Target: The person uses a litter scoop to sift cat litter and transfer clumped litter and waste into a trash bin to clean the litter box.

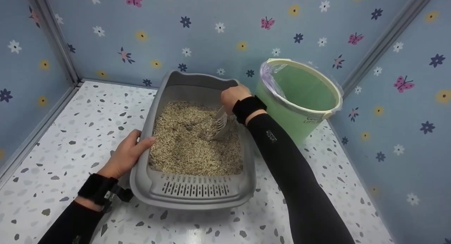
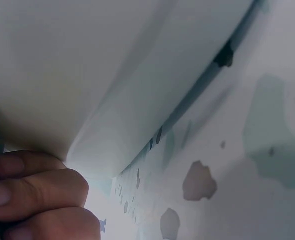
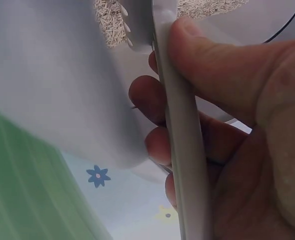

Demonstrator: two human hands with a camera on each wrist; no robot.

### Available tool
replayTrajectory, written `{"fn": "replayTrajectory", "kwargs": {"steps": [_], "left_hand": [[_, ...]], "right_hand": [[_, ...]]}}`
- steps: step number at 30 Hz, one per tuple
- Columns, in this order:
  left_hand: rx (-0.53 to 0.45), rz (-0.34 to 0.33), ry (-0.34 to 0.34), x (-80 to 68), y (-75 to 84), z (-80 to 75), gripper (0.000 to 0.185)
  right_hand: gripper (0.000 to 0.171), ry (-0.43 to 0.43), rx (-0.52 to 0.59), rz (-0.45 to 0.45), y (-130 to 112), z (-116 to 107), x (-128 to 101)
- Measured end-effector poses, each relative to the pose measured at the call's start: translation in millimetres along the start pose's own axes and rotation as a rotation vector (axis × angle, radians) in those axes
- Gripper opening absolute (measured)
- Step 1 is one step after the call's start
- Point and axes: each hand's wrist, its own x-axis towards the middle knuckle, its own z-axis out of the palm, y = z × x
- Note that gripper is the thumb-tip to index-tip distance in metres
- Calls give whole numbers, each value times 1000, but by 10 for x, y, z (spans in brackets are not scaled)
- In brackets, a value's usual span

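Observation:
A grey litter box full of tan pellet litter stands on the speckled surface. My left hand grips its left side, thumb over the rim; in the left wrist view the fingers curl beneath the edge. In my right hand is a pale grey litter scoop, its slotted head tilted and partly sunk in the litter on the right side. The right wrist view shows the fingers and thumb wrapped around the scoop's handle.
A green bin with a cream rim and a clear liner stands just right of the litter box. A blue flowered wall rises behind, with similar panels at left and right. The surface is white with grey flecks.

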Motion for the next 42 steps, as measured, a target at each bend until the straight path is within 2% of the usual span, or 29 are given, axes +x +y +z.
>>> {"fn": "replayTrajectory", "kwargs": {"steps": [7,12,18,22,25,29,33,36,38,42], "left_hand": [[0,-10,0,-5,-8,-10,59],[1,0,-1,3,-4,-3,59],[37,18,8,1,4,-14,58],[27,15,5,0,16,-14,58],[15,8,7,-7,17,-6,58],[10,1,9,-11,28,5,57],[13,3,14,-11,46,7,56],[10,2,15,-16,47,3,55],[8,1,14,-17,41,3,55],[25,9,19,-19,24,-3,55]], "right_hand": [[43,7,48,-40,-92,6,22],[41,-19,112,-31,-163,23,57],[45,-38,318,-40,-152,228,171],[25,-13,429,-75,-237,368,222],[23,8,489,-125,-343,434,242],[41,26,538,-151,-448,537,313],[32,47,569,-150,-502,620,352],[26,55,574,-188,-542,657,369],[27,54,589,-201,-575,667,373],[41,20,612,-199,-658,677,386]]}}
